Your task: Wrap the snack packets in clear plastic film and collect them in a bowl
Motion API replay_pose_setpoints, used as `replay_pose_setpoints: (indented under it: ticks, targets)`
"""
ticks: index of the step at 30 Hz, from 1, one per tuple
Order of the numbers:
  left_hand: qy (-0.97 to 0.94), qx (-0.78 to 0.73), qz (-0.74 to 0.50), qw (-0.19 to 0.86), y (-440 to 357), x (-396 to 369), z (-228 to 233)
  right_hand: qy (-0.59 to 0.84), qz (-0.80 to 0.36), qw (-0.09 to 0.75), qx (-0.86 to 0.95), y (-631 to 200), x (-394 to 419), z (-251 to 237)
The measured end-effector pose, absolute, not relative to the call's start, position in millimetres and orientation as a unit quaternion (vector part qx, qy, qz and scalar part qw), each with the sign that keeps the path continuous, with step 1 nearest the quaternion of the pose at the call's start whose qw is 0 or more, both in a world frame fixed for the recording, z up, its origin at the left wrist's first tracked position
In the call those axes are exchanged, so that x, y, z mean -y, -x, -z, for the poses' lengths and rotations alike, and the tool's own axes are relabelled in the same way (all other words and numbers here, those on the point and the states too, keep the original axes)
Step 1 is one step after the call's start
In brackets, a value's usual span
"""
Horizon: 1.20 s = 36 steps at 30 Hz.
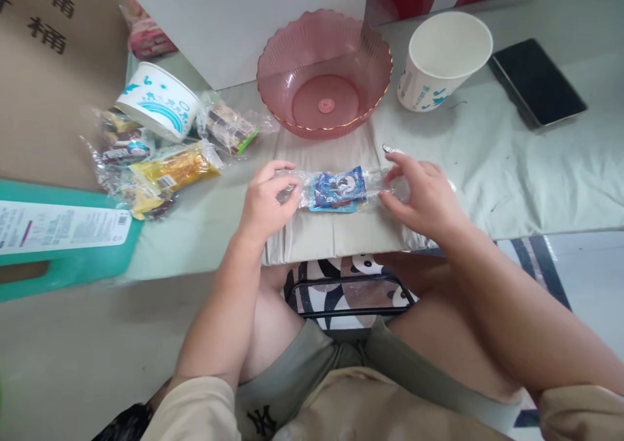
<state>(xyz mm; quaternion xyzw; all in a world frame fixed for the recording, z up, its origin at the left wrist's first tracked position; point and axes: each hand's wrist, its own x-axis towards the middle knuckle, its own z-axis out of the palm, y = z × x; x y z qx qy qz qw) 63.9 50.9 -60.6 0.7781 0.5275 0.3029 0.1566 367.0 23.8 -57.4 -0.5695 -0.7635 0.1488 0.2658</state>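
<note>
Blue packet (341, 184), in or under clear plastic (374, 181) (you cannot tell which), lies near the middle of the frame, its long axis running left to right between your hands. Your left hand (266, 201) is nearer, fingertips just beside the packet's left end; your right hand (425, 194) sits slightly farther off, thumb and forefinger parted at the plastic. Whether either hand pinches it, you cannot tell. Beyond, the pink bowl (325, 90) stands at upper centre.

Greyish floor (160, 324) beneath a table with a pale, creased, softly shiny cover (526, 181).
</note>
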Motion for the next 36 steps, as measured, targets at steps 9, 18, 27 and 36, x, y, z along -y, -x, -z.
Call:
replay_pose_setpoints:
  ticks: [9, 18, 27, 36]
  targets:
    - [-0.744, -0.544, -0.362, 0.142, -61.5, -30.2, 35.9, 0.542, -0.111, 0.268, 0.788, -363.1, -7.8, 28.9]
    - [-0.743, -0.522, -0.162, 0.386, -49.6, -8.9, 20.1, 0.422, -0.295, 0.007, 0.857, -359.4, 7.3, 21.8]
    - [-0.74, -0.62, -0.207, 0.16, -64.8, -12.3, 29.3, 0.602, -0.173, 0.041, 0.779, -350.5, 0.2, 36.8]
    - [-0.542, -0.729, -0.264, 0.324, -59.2, -34.4, 54.3, 0.469, -0.19, 0.245, 0.827, -302.9, -15.9, 56.0]
